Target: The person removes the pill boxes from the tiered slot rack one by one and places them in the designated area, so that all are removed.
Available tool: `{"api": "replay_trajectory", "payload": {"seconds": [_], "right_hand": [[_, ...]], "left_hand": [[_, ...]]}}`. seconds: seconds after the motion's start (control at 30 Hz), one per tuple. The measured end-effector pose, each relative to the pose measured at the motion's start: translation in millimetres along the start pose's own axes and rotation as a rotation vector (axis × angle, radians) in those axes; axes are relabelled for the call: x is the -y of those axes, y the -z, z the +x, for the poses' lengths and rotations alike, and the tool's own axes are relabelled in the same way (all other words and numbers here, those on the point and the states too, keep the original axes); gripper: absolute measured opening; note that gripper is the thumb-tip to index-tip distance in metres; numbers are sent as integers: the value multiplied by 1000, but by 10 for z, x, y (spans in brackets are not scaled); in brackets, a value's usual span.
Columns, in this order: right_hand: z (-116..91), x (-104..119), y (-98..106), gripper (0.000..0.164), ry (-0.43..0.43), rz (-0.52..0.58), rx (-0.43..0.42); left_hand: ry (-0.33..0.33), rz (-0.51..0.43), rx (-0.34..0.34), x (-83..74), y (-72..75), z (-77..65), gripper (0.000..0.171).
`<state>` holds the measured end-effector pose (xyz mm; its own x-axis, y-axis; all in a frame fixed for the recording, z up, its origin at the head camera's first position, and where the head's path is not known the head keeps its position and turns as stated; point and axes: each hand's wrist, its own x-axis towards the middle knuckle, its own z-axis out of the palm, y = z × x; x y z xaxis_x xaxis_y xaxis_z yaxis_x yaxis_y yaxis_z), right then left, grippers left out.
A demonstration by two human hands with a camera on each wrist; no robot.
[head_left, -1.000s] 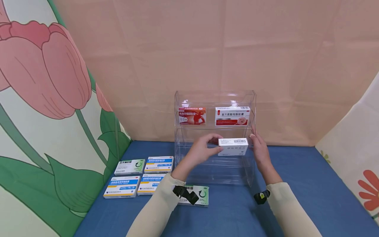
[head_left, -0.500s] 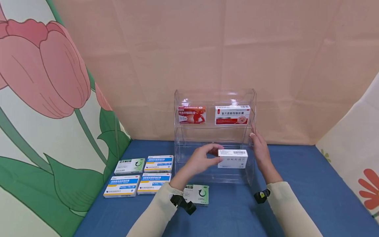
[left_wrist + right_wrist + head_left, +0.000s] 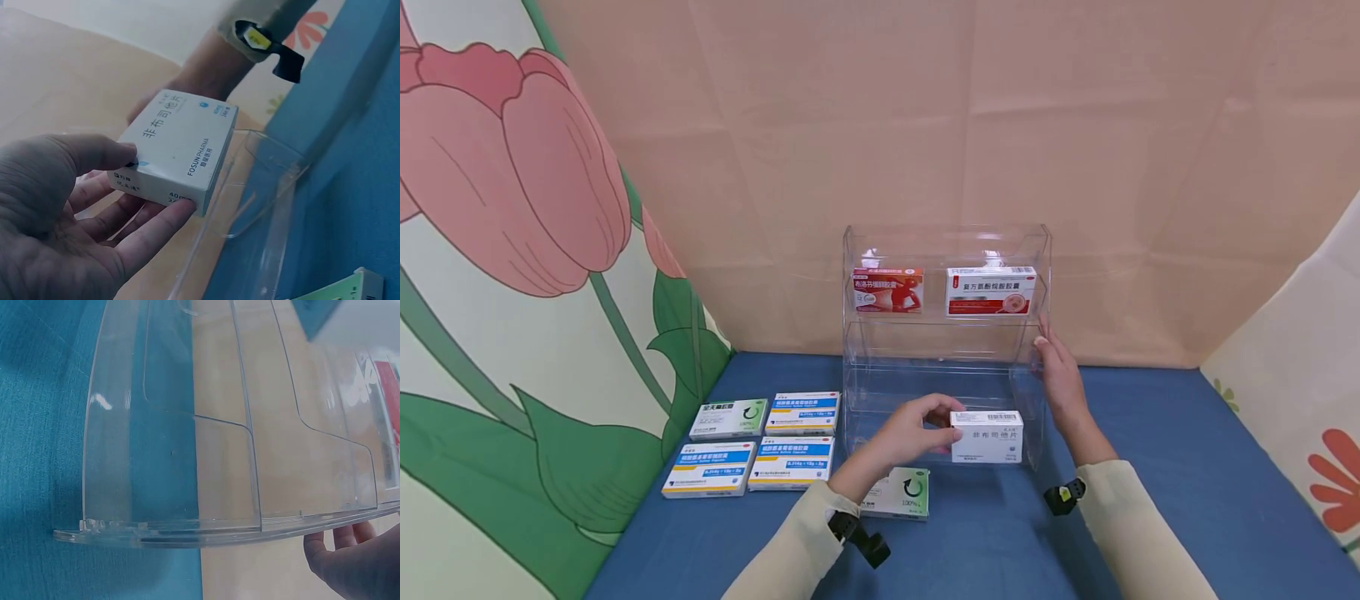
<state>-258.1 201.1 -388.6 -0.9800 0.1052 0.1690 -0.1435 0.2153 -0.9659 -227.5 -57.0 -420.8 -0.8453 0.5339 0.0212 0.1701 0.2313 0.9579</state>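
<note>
My left hand [image 3: 910, 433] pinches a white medicine box [image 3: 987, 437] at its left end, thumb in front and fingers behind. In the left wrist view the box [image 3: 178, 140] shows dark lettering, with the thumb on its broad face. It is held upright in front of the clear plastic tiered rack [image 3: 887, 383], level with its lowest tier in the head view. My right hand [image 3: 1062, 392] touches the rack's right side from outside. In the right wrist view its fingertips [image 3: 344, 536] meet the outer face of the side panel; the rest of the hand is partly out of frame.
A red medicine box [image 3: 887, 292] and a white-and-red one [image 3: 991, 292] stand on the rack's top tier. Left of the rack, several blue-and-white boxes [image 3: 709, 471] and a green-and-white box [image 3: 728, 421] lie on the blue cloth. Another green-and-white box [image 3: 898, 493] lies in front, partly behind the left wrist.
My left hand has lowered the white medicine box from the middle tier's height to the lowest tier's, bringing it nearer to me. The right hand has stayed at the rack's side.
</note>
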Motion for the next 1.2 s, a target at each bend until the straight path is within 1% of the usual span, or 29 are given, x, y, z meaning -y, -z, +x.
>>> {"api": "replay_trajectory", "payload": {"seconds": [0.23, 0.53, 0.77, 0.9, 1.0, 1.2], "right_hand": [[-16, -1, -6, 55, -2, -11, -3], [6, -19, -5, 55, -10, 8, -1], [4, 2, -10, 55, -10, 6, -7], [109, -195, 6, 54, 5, -7, -20], [168, -289, 17, 53, 1, -8, -23], [33, -47, 6, 54, -23, 11, -10]], "left_hand": [[32, -40, 45, 101, -50, -21, 29], [96, -74, 72, 172, -119, -43, 27], [128, -101, 92, 245, -180, -63, 26], [134, -95, 101, 288, -208, -65, 25], [135, -98, 112, 315, -233, -72, 25], [146, -104, 130, 371, -274, -85, 24]]}}
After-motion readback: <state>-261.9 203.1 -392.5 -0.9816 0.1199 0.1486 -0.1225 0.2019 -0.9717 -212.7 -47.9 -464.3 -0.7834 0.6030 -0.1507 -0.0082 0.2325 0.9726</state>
